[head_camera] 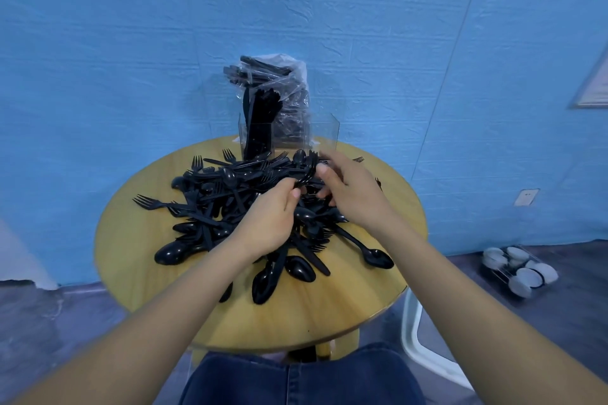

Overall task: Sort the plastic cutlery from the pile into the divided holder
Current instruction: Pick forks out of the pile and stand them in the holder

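Pile of black plastic cutlery (230, 204) heaped on a round wooden table (329, 312): forks, spoons and knives tangled together, covering most of the tabletop's middle. Fork tines stick out at the left and far edges; several spoons lie loose at the near edge, and one spoon (368, 248) lies apart on the right, bowl toward the table's rim.

Clear divided holder (320, 131) stands upright at the far edge of the table, touching the back of the pile. Its left compartment holds a bundle of black pieces (260, 122) standing on end. The right compartment looks see-through with nothing dark in it that I can make out. Behind the holder, a clear plastic bag (283, 82) of more black cutlery leans against the blue wall (131, 43).

Both hands are over the far-right part of the pile, close together. Left hand (273, 217): fingers curled, thumb and fingertips pinching black pieces. Right hand (352, 187): fingers curled round a fork (311, 168), its tines pointing up toward the holder. The two hands seem to hold the same small cluster; which piece belongs to which hand is hard to tell.

On the floor to the right, a clear tray of white cups (519, 270). A white chair frame (424, 345) sits below the table's right side. Blue-jeaned knee (296, 378) at the near edge.
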Demonstrator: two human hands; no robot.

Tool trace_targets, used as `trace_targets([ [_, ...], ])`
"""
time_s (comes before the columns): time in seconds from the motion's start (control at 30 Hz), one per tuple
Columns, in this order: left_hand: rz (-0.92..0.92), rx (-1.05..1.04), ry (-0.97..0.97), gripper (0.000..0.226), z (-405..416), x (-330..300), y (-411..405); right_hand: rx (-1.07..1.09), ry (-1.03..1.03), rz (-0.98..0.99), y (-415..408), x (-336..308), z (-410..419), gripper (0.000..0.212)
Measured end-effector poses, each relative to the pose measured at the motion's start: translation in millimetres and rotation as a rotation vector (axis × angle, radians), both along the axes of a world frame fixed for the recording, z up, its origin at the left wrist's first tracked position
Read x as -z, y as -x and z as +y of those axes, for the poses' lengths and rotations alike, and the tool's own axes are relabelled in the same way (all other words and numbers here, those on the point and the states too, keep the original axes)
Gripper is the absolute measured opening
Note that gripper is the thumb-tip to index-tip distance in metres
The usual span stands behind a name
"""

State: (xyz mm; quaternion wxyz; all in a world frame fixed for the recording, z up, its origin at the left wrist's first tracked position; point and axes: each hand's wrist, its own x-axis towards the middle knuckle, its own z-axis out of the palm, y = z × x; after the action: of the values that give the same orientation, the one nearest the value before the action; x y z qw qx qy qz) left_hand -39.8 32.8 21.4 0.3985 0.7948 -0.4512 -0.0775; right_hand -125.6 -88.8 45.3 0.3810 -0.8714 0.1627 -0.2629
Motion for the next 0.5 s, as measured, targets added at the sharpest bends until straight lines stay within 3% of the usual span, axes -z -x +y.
trace_targets([
  [0.17, 0.012, -0.053, -0.007, 0.032, 12, 8, -2, 0.092, 0.175, 0.319, 19, 30, -4, 0.021],
  [0.43, 0.003, -0.070, 0.003, 0.032, 18, 23, 0, 0.100, 0.154, 0.515, 25, 45, 13, 0.064],
  [0.5, -0.005, -0.065, -0.011, 0.031, 18, 25, 0, 0.133, 0.150, 0.549, 24, 45, 17, 0.064],
])
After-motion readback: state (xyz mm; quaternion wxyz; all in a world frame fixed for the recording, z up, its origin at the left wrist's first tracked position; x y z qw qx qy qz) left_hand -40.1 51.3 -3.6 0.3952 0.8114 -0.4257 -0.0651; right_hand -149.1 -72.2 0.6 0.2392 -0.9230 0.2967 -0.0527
